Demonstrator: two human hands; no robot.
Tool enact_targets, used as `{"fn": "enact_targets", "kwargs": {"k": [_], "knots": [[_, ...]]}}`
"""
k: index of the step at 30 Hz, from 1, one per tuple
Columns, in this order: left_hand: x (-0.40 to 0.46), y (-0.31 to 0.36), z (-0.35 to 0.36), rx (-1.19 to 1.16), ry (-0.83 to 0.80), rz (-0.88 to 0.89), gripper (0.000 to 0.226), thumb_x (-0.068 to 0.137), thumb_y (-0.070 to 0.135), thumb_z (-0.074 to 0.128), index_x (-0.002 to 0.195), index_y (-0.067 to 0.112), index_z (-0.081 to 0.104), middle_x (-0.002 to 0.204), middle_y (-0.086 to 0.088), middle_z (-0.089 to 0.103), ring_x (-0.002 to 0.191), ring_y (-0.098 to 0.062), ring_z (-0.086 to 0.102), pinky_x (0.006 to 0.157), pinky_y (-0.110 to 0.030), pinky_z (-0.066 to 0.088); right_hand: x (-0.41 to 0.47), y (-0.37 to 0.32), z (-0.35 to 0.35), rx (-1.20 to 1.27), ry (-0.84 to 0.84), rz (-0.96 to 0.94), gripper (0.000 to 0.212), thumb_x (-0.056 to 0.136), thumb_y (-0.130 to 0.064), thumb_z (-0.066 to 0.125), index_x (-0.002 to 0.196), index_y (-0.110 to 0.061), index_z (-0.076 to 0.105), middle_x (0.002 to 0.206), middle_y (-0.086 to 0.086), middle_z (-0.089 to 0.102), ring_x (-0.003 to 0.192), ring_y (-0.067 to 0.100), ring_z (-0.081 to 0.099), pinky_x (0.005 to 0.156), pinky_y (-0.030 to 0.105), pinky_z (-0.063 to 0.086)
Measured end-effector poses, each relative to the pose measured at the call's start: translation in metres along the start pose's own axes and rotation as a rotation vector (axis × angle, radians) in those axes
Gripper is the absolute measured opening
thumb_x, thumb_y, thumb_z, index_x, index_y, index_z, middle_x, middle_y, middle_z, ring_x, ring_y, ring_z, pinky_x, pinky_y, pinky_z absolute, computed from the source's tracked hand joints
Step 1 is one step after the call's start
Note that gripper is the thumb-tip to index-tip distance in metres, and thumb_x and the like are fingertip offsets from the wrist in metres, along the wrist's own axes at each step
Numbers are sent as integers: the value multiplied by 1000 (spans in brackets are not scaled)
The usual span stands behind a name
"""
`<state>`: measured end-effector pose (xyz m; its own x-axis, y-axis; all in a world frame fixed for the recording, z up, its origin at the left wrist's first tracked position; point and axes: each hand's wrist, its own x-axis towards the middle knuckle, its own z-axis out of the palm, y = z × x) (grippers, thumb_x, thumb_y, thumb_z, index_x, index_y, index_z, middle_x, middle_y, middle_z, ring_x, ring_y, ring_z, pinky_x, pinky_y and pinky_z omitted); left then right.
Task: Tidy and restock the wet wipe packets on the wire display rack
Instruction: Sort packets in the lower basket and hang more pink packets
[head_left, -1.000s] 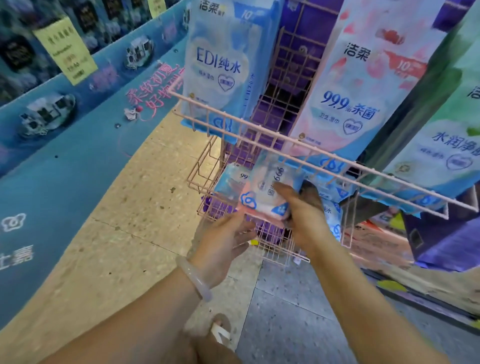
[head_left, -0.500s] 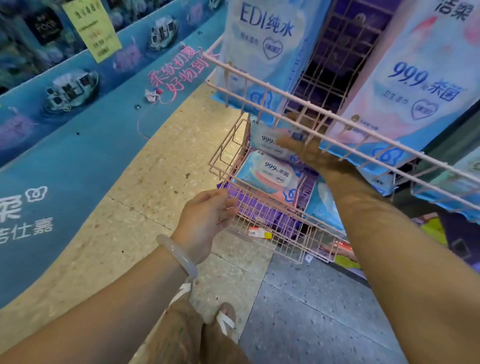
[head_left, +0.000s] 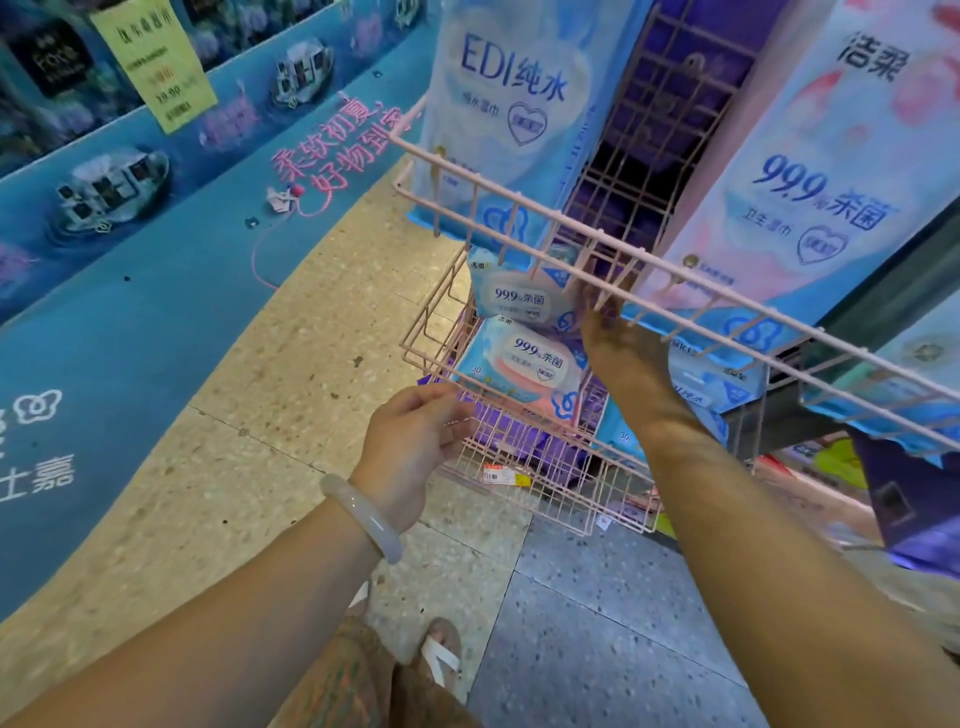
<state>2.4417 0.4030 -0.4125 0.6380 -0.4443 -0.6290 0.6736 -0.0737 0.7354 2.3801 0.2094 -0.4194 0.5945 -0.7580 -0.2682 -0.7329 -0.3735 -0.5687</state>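
I had my right hand (head_left: 610, 332) under the upper wire shelf (head_left: 675, 280), fingers closed on the upright wipe packet (head_left: 519, 296) to seat it, while my left hand (head_left: 415, 436), fingers apart and holding nothing, waited by the lower basket (head_left: 441, 332).

A shop aisle floor of beige speckled terrazzo (head_left: 291, 374) meets grey speckled tiles (head_left: 597, 623) along a straight seam, under even, cool indoor light. To the left, a long blue printed floor graphic (head_left: 130, 322) carries pink Chinese lettering (head_left: 332, 161) and pictures of boats on water, running up to a dark shelf front where a yellow price sign (head_left: 153, 60) hangs. At far right, purple display panels (head_left: 914, 499) stand low near the floor, with blurred coloured goods beside them
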Motion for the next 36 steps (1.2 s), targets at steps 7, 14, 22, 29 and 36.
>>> {"fn": "enact_targets", "kwargs": {"k": [7, 14, 22, 29, 36], "knots": [[6, -2, 7, 35, -9, -5, 16, 91, 6, 51, 81, 16, 58, 73, -4, 63, 63, -15, 59, 59, -23, 45, 0, -3, 1, -401, 26, -29, 38, 92, -6, 40, 128, -9, 50, 128, 17, 58, 118, 33, 54, 98, 43, 44], [44, 19, 17, 669, 133, 498, 19, 88, 14, 55, 105, 13, 62, 93, -3, 67, 91, -23, 62, 75, -23, 46, -7, 1, -8, -181, 30, 19, 37, 93, -33, 42, 111, -5, 59, 115, 18, 64, 108, 33, 58, 83, 31, 41], [70, 36, 60, 1394, -94, 292, 47, 85, 44, 57, 119, 13, 58, 121, -13, 62, 99, -28, 59, 79, -28, 42, -24, -10, 17, 87, -99, 216, 51, 83, -43, 59, 118, -7, 48, 124, 14, 59, 110, 30, 57, 87, 36, 48], [56, 64, 53, 957, -61, 387, 39, 75, 53, 65, 85, 16, 56, 94, -8, 65, 88, -27, 63, 82, -34, 50, -39, -29, -16, 387, 45, 175, 23, 85, -38, 59, 89, -16, 63, 109, 8, 65, 109, 23, 58, 96, 31, 42], [42, 34, 37, 910, -56, 283, 50, 74, 48, 69, 108, 14, 57, 104, -18, 70, 92, -34, 67, 79, -39, 52, -59, -10, -6, 669, 84, 90, 12, 83, -8, 63, 94, -13, 63, 78, 2, 69, 62, 2, 64, 67, 18, 51]]}}
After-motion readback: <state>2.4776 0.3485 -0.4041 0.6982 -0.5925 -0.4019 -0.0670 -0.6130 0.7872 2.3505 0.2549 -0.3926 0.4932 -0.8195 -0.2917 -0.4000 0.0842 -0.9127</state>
